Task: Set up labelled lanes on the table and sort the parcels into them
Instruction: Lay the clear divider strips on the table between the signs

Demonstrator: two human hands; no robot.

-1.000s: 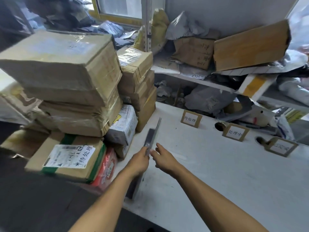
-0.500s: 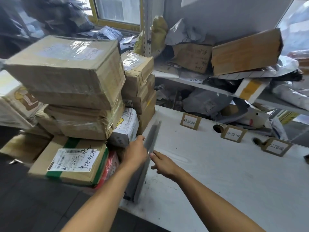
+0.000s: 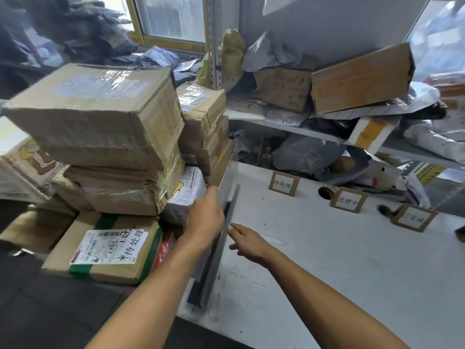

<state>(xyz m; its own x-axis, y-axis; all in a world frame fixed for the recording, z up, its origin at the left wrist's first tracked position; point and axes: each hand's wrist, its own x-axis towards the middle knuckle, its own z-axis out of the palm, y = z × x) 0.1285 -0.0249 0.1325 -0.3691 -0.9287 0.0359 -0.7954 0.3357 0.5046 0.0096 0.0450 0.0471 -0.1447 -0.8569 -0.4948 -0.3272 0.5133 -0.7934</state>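
Note:
Two thin grey divider panels stand on edge along the left side of the white table [image 3: 339,273]. My left hand [image 3: 205,219] grips the taller panel [image 3: 227,177], which leans against the parcel stack. My right hand [image 3: 247,241] rests straight fingers against the lower panel [image 3: 221,248]. Three cardboard label cards stand at the table's far side: left [image 3: 284,183], middle [image 3: 348,200], right [image 3: 414,217]. Left of the table, parcels are piled: a large taped box [image 3: 100,114] on top, a labelled box [image 3: 108,245] below, a white parcel [image 3: 187,190] by my left hand.
A second stack of brown boxes [image 3: 203,122] stands behind the panels at the table's corner. Shelves [image 3: 297,128] behind the table hold cartons and grey mailer bags. Two round holes [image 3: 325,192] pierce the table near the cards. The table's near edge is at the bottom.
Both hands pinched one panel edge together a second ago. Now they are apart: my left hand has raised a taller panel toward the boxes, and my right hand stays by the lower panel.

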